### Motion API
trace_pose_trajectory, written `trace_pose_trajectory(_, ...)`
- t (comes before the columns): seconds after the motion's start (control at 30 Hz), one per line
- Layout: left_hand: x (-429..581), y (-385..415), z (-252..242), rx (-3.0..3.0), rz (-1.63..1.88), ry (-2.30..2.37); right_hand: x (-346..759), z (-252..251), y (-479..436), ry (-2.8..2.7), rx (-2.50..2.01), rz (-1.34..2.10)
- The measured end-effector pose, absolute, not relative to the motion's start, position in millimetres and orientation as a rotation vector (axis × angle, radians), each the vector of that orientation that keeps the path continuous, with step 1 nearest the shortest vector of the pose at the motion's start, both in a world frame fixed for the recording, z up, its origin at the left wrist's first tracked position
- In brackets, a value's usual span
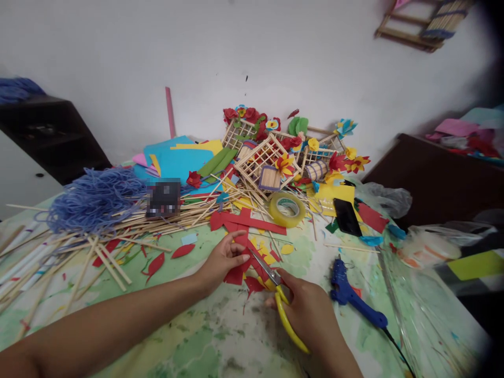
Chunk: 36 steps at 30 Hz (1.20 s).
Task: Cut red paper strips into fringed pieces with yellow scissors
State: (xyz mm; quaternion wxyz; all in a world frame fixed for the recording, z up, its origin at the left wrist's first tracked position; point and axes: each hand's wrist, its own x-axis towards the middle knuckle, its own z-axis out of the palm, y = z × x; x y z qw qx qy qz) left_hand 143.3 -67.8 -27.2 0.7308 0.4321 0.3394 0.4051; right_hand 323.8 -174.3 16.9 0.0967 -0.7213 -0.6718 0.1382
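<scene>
yellow-handled scissors (274,276), red paper (235,275)

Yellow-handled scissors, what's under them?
Red paper and small yellow scraps show around the blades of the yellow-handled scissors; whatever lies directly beneath the blades and the right hand is covered.

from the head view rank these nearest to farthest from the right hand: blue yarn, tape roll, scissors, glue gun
1. Scissors: held in the right hand.
2. Glue gun: just to its right.
3. Tape roll: ahead, farther back.
4. Blue yarn: far over on the left side.
</scene>
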Motion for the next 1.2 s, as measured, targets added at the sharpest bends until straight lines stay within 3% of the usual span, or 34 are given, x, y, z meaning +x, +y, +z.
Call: trace_pose_trajectory(1.2, 142.0, -70.6, -24.8, 1.063, 0.823, 0.733, 322.0, 13.8, -174.1, -1.946, -2.16, 0.394)
